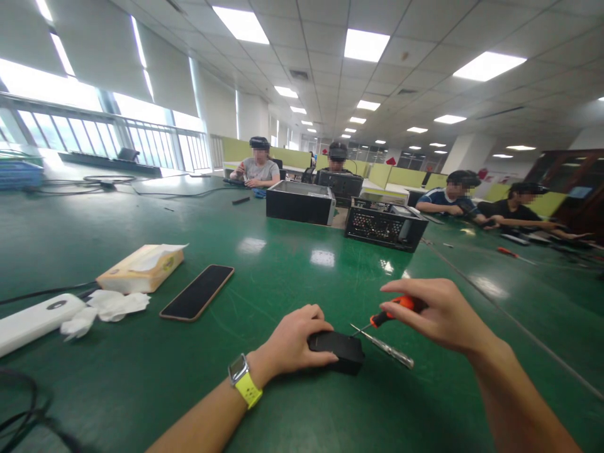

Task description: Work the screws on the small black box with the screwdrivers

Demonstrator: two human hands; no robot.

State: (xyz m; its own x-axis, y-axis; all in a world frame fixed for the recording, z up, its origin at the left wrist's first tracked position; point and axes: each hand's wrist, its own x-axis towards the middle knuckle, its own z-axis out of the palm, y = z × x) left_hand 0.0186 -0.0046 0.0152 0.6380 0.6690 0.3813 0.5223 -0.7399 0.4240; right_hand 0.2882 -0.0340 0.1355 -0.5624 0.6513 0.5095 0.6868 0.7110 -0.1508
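My left hand (292,343) is wrapped around a small black rectangular box (344,353) on the green table, thumb along its near side. The box's exact kind cannot be made out. In my right hand (446,321) is a screwdriver (382,317) with an orange and black handle, held at a slant between thumb and fingers. Its thin shaft reaches down to the box's right end; whether the tip sits in a screw is too small to tell. Just right of the box lies a slim screwdriver with a clear handle (394,355).
Left on the green table (264,402) lie a phone (198,292), a tissue pack (141,267), crumpled tissues (111,305), a white device (40,321) and black cables (28,402). Ahead stand black computer cases (299,207). Several people sit around the far side. Another screwdriver (508,253) lies far right.
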